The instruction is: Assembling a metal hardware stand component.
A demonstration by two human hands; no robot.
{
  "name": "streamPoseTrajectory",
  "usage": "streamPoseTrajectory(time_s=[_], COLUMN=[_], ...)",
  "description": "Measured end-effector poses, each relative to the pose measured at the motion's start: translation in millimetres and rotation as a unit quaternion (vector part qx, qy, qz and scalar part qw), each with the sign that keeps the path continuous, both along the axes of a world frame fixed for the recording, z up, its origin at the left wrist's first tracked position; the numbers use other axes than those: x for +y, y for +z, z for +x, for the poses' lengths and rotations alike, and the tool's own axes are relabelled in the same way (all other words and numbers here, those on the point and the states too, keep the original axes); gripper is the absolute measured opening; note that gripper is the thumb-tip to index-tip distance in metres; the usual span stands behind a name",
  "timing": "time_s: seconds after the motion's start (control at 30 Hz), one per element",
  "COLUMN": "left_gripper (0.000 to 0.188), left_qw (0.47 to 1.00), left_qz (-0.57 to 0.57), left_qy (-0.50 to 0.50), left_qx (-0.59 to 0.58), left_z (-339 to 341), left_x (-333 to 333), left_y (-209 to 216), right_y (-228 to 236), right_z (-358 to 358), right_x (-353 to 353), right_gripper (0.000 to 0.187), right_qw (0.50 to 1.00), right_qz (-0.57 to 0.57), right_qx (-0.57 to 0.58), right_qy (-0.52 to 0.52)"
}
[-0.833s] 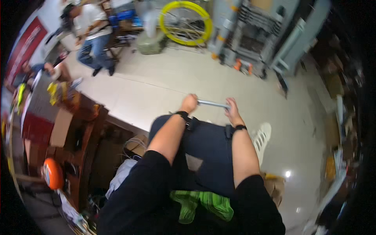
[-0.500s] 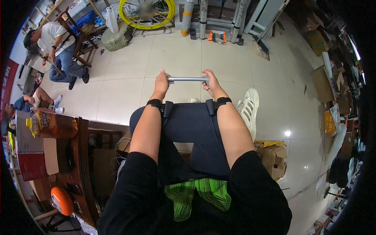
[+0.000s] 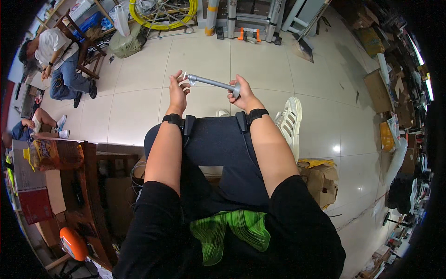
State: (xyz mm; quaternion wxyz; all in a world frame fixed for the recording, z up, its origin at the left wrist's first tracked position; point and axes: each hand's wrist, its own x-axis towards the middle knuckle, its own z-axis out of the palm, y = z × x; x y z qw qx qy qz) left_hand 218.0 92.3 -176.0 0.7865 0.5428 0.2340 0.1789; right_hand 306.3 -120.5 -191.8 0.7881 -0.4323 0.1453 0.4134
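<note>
A slim grey metal rod (image 3: 211, 82) slants above my knees, its left end higher than its right. At its right end is a round grey disc (image 3: 236, 90), gripped by the fingers of my right hand (image 3: 245, 94). The left end carries a small fitting (image 3: 191, 79) with a pale piece on it. My left hand (image 3: 178, 95) is beside that fitting with its fingers apart; whether a fingertip touches it I cannot tell. Both wrists wear black straps.
To my left, a wooden table (image 3: 88, 204) bears a bottle of amber liquid (image 3: 58, 153) and boxes. A torn carton (image 3: 318, 181) lies by my right shoe (image 3: 290, 125). Ahead are a ladder (image 3: 253, 21) and a yellow cable reel (image 3: 162, 25). Two people sit at the left.
The rod has gone from level to tilted, its left end raised. My left hand has loosened from that end, fingers spreading. My right hand has turned, bringing the disc into sight.
</note>
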Motion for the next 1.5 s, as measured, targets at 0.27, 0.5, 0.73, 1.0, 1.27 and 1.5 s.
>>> streamPoseTrajectory(time_s=[0.27, 0.5, 0.73, 1.0, 1.27, 1.5], left_gripper=[0.062, 0.055, 0.039, 0.036, 0.036, 0.037], left_qw=[0.998, 0.899, 0.928, 0.922, 0.907, 0.881], left_qz=[0.037, 0.381, 0.321, 0.344, 0.368, 0.418], left_qy=[0.028, -0.034, -0.037, -0.025, -0.028, -0.009], left_qx=[0.051, 0.214, 0.187, 0.176, 0.201, 0.222], left_z=[1.1, 1.1, -2.4, -4.0, -2.5, 0.6], left_x=[5.9, 12.9, 3.0, 0.0, 2.7, 12.1], left_y=[-11.6, -25.3, -12.5, -8.1, -14.3, -27.5], right_y=[0.1, -1.5, 3.5, 5.6, -1.2, -0.1], right_z=[0.4, -0.4, -3.4, -3.6, -2.9, -3.6], right_x=[1.0, 3.3, 4.8, 4.3, 4.0, 6.9], right_gripper=[0.037, 0.033, 0.029, 0.027, 0.025, 0.025], right_qw=[0.996, 0.989, 0.976, 0.977, 0.978, 0.975], right_qz=[-0.051, -0.074, -0.091, -0.09, -0.09, -0.106], right_qx=[-0.033, -0.124, -0.2, -0.19, -0.184, -0.189], right_qy=[0.058, 0.03, 0.008, 0.022, 0.027, 0.041])
